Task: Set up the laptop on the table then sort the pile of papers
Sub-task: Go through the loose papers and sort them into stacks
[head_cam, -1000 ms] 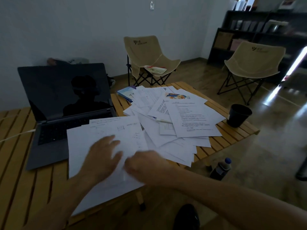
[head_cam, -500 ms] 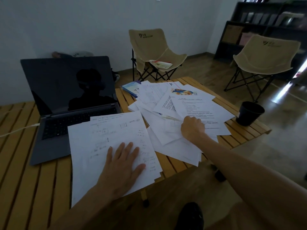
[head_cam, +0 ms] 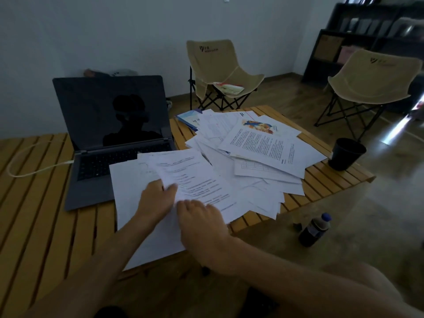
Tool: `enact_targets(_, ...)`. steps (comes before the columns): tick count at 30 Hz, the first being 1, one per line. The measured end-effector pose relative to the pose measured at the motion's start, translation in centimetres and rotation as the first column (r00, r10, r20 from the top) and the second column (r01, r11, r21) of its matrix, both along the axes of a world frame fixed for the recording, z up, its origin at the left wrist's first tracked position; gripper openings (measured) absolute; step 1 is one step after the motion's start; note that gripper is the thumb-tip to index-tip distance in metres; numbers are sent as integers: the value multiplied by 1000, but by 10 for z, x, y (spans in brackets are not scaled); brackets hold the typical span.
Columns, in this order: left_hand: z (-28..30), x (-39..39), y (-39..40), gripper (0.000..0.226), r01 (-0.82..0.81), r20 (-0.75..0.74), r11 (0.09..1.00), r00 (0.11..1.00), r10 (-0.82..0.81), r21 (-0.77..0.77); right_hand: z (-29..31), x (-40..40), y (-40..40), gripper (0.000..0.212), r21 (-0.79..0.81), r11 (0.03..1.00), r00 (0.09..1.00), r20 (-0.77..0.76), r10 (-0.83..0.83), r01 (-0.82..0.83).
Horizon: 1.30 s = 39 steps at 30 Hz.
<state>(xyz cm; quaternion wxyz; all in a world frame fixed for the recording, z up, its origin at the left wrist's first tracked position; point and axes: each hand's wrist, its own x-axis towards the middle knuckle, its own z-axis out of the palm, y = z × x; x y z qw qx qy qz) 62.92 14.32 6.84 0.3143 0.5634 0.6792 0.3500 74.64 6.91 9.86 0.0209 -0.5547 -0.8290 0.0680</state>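
The papers nearest the camera form a small stack [head_cam: 137, 216] laid at the front edge of the slatted wooden table [head_cam: 41, 226], its long axis running away from the viewer and tipped slightly leftward. A printed sheet [head_cam: 195, 180] is held over this stack by both hands, its long axis running from the near right toward the far left (the text lines cross it accordingly). The left hand [head_cam: 158, 200] is closed on the sheet's left edge, the thumb seen on top. The right hand [head_cam: 202, 223] rests at the sheet's near edge; whether its fingers pinch the paper or merely press on it cannot be told, since they are blurred.

Beyond and to the right, the loose pile of papers [head_cam: 252, 152] is spread fanwise over the right half of the table; its sheets overlap too much to be counted. One blue booklet [head_cam: 188, 118] is tucked at its far left edge.

To the left, one laptop [head_cam: 114, 138] is stood open, its dark screen faced toward the viewer, with one white cable [head_cam: 29, 171] plugged into its left side. One black cup [head_cam: 346, 153] is placed at the table's right corner.

On the floor one dark bottle [head_cam: 314, 230] is seen, and farther off two beige folding chairs [head_cam: 218, 70].
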Motion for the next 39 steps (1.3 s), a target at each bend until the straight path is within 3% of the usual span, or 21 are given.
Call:
enact_targets(4,-3,-24,7,22,-96,-187,995,978,91,-18,-5,17,7,60,-74,997,983,-177,-44,31)
enact_targets(7,-8,-34,6,15,-151,-318,988,938,137,-18,-4,66,49,41,64,985,970,-192,-148,163)
enact_targets(8,-11,-34,5,19,-175,-397,984,903,165,10,-4,89,68,31,82,965,949,-221,-226,249)
enact_targets(10,-17,-30,2,46,-146,-642,983,745,184,112,-6,137,106,24,102,900,893,-214,-396,423)
enact_targets(12,-18,-23,3,72,42,-775,994,630,51,100,-9,180,135,28,102,846,852,-100,-514,523)
enact_targets(13,-19,-18,5,74,165,-792,984,608,-49,66,-11,198,146,31,97,838,843,-17,-538,537)
enact_targets(16,-30,1,13,64,403,-771,915,578,-269,-17,-16,228,166,33,49,861,842,188,-505,506)
enact_targets(19,-47,10,14,84,430,-741,901,587,-327,-57,-25,234,169,22,75,898,862,256,-437,433)
enact_targets(24,-55,6,15,81,416,-726,909,615,-306,-30,-36,232,161,18,282,910,847,358,-394,304)
enact_targets(30,-48,6,12,87,411,-742,911,599,-301,-38,-27,193,127,19,277,934,875,364,-318,224)
enact_targets(33,-45,1,10,84,397,-742,917,607,-286,-29,-17,146,99,17,239,963,916,345,-204,125)
enact_targets(36,-39,0,6,69,380,-703,922,674,-227,67,-7,101,64,17,146,989,957,279,-78,39)
enact_targets(39,-39,3,10,69,431,-540,873,802,-256,227,0,71,40,16,95,995,989,149,13,-27)
